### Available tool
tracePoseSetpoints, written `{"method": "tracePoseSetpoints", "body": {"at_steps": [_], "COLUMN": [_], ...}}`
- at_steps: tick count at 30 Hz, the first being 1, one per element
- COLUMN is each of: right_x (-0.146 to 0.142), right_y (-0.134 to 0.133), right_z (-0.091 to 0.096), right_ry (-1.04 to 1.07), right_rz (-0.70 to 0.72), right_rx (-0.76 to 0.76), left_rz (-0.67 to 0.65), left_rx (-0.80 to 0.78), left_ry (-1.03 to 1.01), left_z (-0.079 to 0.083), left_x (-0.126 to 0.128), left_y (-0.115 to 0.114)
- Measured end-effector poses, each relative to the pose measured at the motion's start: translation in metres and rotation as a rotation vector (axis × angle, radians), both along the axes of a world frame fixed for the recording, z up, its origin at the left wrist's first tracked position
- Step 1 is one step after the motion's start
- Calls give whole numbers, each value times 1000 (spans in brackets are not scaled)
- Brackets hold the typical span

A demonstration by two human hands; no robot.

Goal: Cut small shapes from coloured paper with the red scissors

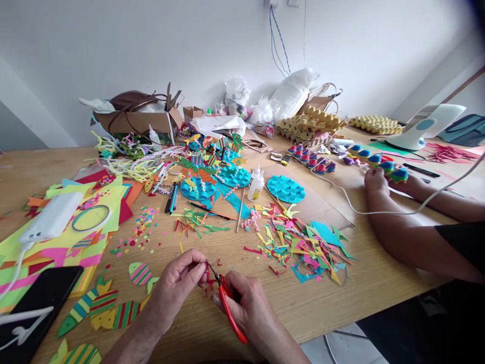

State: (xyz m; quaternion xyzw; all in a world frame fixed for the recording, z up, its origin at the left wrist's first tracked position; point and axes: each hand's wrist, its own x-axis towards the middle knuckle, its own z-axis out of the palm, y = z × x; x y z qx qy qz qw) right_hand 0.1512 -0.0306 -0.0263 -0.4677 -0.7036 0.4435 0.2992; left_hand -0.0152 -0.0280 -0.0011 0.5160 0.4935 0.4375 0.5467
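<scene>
My left hand [185,278] is closed, pinching a small red piece [206,268] between thumb and fingertips. What the piece is cannot be made out. Wrapped around a red-handled plier-like tool [229,309], my right hand [248,303] is closed too. The tool's thin dark jaws touch or nearly touch the red piece. Red scraps [210,289] lie on the table under the fingertips. Left of my left hand is a pink-and-green striped paper fish [140,273], with more striped paper fish [103,303] beyond it.
A glue bottle [256,184], blue egg-carton pieces [286,189] and paper scraps [299,245] lie ahead. Colored paper [15,242], a power bank [51,217] and a phone [56,290] are at left. At right, another person's hands [377,179] hold a painted egg-carton strip [397,175], beside a white cable [397,213].
</scene>
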Motion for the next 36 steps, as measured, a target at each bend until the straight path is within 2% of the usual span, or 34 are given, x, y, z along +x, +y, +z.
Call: {"method": "tracePoseSetpoints", "body": {"at_steps": [10,23,36], "right_x": [-1,-1,2], "right_y": [-3,0,-1], "right_z": [16,3,0], "right_ry": [-43,28,-23], "right_rz": [34,-7,11], "right_rx": [-65,-43,-13], "left_rz": [3,7,27], "left_rx": [-5,-18,-6], "left_ry": [5,50,50], "left_z": [3,1,4], "left_x": [3,4,2], "left_y": [-1,0,0]}}
